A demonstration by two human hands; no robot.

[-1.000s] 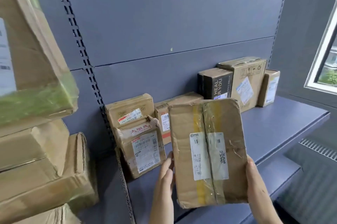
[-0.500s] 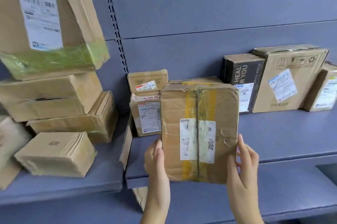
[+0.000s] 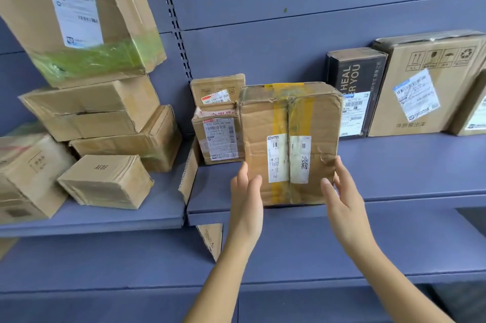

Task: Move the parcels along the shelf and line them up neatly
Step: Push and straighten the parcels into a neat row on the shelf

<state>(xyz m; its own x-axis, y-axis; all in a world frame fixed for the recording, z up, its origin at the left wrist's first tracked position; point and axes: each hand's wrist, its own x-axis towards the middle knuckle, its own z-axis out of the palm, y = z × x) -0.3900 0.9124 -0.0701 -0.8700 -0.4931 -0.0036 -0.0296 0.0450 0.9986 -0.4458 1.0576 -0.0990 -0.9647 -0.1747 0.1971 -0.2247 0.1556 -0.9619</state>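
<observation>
A creased brown parcel (image 3: 289, 117) with yellow tape and two white labels stands upright near the front edge of the blue shelf (image 3: 394, 173). My left hand (image 3: 246, 191) grips its lower left side and my right hand (image 3: 340, 191) its lower right side, thumbs on the front face. Just left of it, a small labelled parcel (image 3: 221, 138) stands in front of another small one (image 3: 215, 88). To the right, against the back wall, stand a black box (image 3: 352, 81), a large brown box (image 3: 426, 86) and part of a further box (image 3: 473, 112).
The left shelf bay holds a loose pile of parcels (image 3: 105, 180), topped by a big box with green tape (image 3: 79, 20). A cardboard piece (image 3: 188, 178) hangs in the gap between the bays. A lower shelf (image 3: 342, 251) runs beneath.
The held parcel went from in front of the shelf down and back to stand on its front edge, beside the small labelled parcel. My view swung left, showing the left bay.
</observation>
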